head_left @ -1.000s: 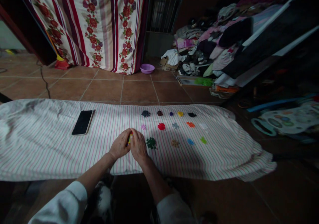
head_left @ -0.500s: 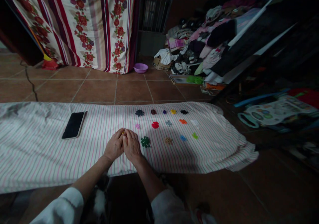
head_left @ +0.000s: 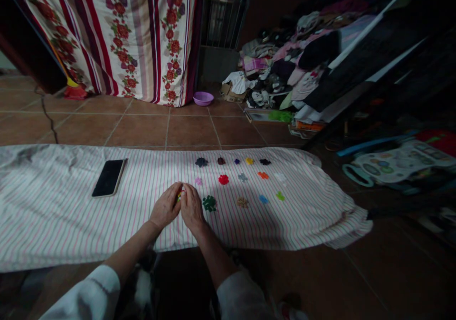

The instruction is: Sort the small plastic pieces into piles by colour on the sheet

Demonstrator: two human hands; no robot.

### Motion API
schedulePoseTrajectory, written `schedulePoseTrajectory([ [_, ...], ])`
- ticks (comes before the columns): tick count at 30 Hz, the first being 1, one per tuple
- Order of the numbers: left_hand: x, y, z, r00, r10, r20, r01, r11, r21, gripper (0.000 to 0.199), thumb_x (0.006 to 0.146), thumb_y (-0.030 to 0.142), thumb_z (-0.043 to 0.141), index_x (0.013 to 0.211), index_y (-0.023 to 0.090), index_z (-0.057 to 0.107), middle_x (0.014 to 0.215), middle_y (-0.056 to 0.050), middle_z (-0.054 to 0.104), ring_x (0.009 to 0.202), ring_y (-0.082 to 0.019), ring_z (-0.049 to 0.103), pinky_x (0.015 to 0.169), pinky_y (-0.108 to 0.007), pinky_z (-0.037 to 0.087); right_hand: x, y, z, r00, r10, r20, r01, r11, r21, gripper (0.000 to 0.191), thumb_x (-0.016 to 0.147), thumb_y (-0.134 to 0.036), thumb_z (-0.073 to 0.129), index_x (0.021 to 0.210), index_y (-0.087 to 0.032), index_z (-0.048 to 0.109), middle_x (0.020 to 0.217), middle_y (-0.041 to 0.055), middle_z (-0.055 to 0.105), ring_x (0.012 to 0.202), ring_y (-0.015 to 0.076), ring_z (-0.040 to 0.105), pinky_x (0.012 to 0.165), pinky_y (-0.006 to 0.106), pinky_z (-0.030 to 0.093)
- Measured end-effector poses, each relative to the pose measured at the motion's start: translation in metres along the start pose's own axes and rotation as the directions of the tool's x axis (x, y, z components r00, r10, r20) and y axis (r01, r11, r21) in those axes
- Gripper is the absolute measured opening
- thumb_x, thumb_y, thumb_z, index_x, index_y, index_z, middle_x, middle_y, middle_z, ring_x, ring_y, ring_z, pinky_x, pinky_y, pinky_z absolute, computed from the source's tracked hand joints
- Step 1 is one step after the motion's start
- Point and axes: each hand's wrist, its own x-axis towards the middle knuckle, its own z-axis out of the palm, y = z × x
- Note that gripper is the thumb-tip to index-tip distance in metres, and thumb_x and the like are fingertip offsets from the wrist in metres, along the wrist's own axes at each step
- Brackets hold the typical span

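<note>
My left hand [head_left: 166, 206] and my right hand [head_left: 193, 207] meet over the striped cloth, fingers curled together. Between them shows a small colourful object [head_left: 180, 196] with yellow and red on it; the fingers cover most of it, so its kind is unclear. Just right of my right hand lies a pile of dark green small pieces [head_left: 209, 203]. Beyond the fingertips is a little pink pile [head_left: 198, 181], with a red pile [head_left: 223, 179] to its right. Farther right are tan pieces [head_left: 242, 202], blue pieces [head_left: 263, 199] and lime-green pieces [head_left: 280, 195].
The striped cloth [head_left: 142, 234] covers a long low surface. A phone [head_left: 109, 178] lies on it at left. Along the far side sit dark grey [head_left: 201, 162], yellow [head_left: 249, 161] and black piles [head_left: 265, 162]. On the floor beyond stands a purple basin [head_left: 203, 98] near heaped clothes [head_left: 285, 68].
My hands have parted slightly at the fingertips, so more of the colourful object shows between them. The whole view has shifted a little; the piles look unchanged.
</note>
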Motion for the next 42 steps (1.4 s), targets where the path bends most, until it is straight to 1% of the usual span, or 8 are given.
schedulePoseTrajectory([
  [13,-0.004,0.001,0.002,0.998,-0.024,-0.063,0.027,0.999,0.040,0.056,0.092,0.035,0.043,0.144,0.016,0.034,0.139,-0.018,0.052,0.134,-0.028,0.046,0.109,-0.050,0.045,0.001,0.008,0.001,1.000,0.001,-0.001,-0.001,0.999,-0.033,0.044,0.101,-0.028,0.028,0.131,-0.012,0.056,0.127,0.0165,0.062,0.121,0.0224,0.057,0.106,0.043,0.048],
  [21,0.005,0.007,0.009,0.999,0.033,0.017,-0.031,0.995,-0.099,0.062,0.090,0.032,0.045,0.148,0.016,0.028,0.137,-0.019,0.053,0.132,-0.028,0.047,0.107,-0.052,0.045,0.002,0.011,0.004,0.999,0.041,-0.014,-0.041,0.999,0.025,0.045,0.101,-0.030,0.027,0.129,-0.014,0.058,0.125,0.0155,0.064,0.119,0.0213,0.059,0.104,0.043,0.049],
  [25,0.005,0.009,0.004,0.998,-0.058,0.013,0.060,0.976,-0.207,0.064,0.093,0.028,0.038,0.152,0.017,0.017,0.141,-0.018,0.051,0.130,-0.023,0.051,0.106,-0.047,0.048,0.003,0.015,0.005,0.999,0.046,-0.014,-0.046,0.998,0.039,0.047,0.101,-0.031,0.024,0.128,-0.014,0.057,0.124,0.0157,0.065,0.118,0.0208,0.060,0.103,0.041,0.050],
  [30,0.005,0.008,-0.009,0.973,-0.217,0.074,0.229,0.896,-0.382,0.061,0.098,0.036,0.028,0.153,0.022,0.006,0.150,-0.016,0.043,0.131,-0.019,0.051,0.104,-0.041,0.049,0.003,0.016,0.005,0.998,0.068,-0.010,-0.067,0.997,0.046,0.049,0.101,-0.035,0.023,0.127,-0.012,0.058,0.123,0.0170,0.065,0.117,0.0220,0.061,0.103,0.041,0.050],
  [33,-0.003,0.006,-0.016,0.972,-0.233,0.027,0.232,0.939,-0.255,0.059,0.098,0.039,0.029,0.153,0.021,0.015,0.152,-0.016,0.040,0.135,-0.022,0.046,0.108,-0.044,0.046,0.001,0.015,0.003,0.997,0.078,0.000,-0.078,0.995,0.055,0.048,0.101,-0.035,0.024,0.128,-0.013,0.057,0.125,0.0164,0.065,0.118,0.0219,0.060,0.104,0.042,0.049],
  [36,-0.023,0.005,-0.018,0.988,-0.144,-0.063,0.146,0.989,0.027,0.058,0.097,0.041,0.035,0.150,0.019,0.026,0.152,-0.018,0.039,0.142,-0.028,0.035,0.113,-0.053,0.037,0.000,0.014,0.002,0.996,0.086,0.019,-0.087,0.995,0.059,0.049,0.101,-0.035,0.023,0.128,-0.013,0.057,0.126,0.0157,0.064,0.120,0.0214,0.059,0.105,0.041,0.048],
  [39,-0.045,0.011,-0.015,0.995,-0.067,-0.079,0.084,0.965,0.247,0.077,0.091,0.050,0.047,0.152,0.014,0.018,0.152,-0.022,0.036,0.144,-0.033,0.029,0.113,-0.055,0.035,0.001,0.012,0.001,0.995,0.097,0.030,-0.099,0.993,0.072,0.051,0.101,-0.037,0.022,0.128,-0.011,0.057,0.127,0.0167,0.063,0.121,0.0215,0.058,0.106,0.040,0.047],
  [42,-0.054,0.017,-0.011,0.996,-0.028,-0.084,0.056,0.935,0.351,0.082,0.091,0.051,0.046,0.154,0.011,0.011,0.151,-0.023,0.038,0.143,-0.033,0.031,0.114,-0.054,0.033,0.002,0.011,0.000,0.993,0.113,0.028,-0.115,0.989,0.093,0.052,0.100,-0.037,0.022,0.128,-0.011,0.057,0.127,0.0169,0.063,0.121,0.0216,0.058,0.107,0.041,0.046],
])
